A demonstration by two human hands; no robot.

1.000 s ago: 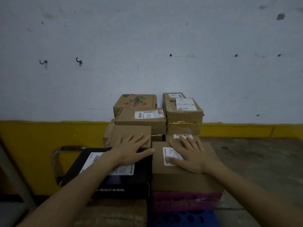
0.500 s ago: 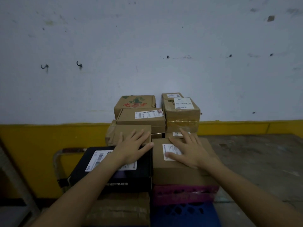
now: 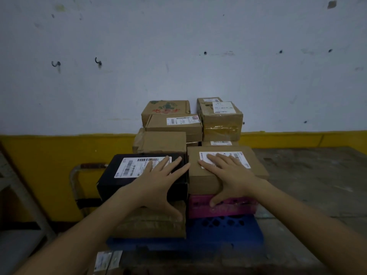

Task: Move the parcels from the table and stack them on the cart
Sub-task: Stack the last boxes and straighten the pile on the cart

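A black parcel (image 3: 123, 179) with a white label lies on a taped brown parcel (image 3: 151, 227) on the blue cart (image 3: 224, 233). My left hand (image 3: 158, 183) rests flat on the black parcel's top, fingers spread, thumb hanging down its front face. Beside it a brown parcel (image 3: 256, 163) lies on a pink parcel (image 3: 234, 209). My right hand (image 3: 228, 173) presses flat on the brown parcel's label, thumb reaching down onto the pink parcel. Several more brown parcels (image 3: 174, 126) are stacked behind, against the wall.
The cart's metal handle (image 3: 79, 171) stands at the left, near a yellow-and-white wall (image 3: 49, 161). A worn grey-brown surface (image 3: 309, 175) spreads to the right. A metal frame (image 3: 17, 187) sits at the far left. Labelled items (image 3: 108, 261) lie at the bottom edge.
Both hands slid back toward me across the parcel tops, and the thumbs now hang over the front faces. The parcels have not visibly shifted.
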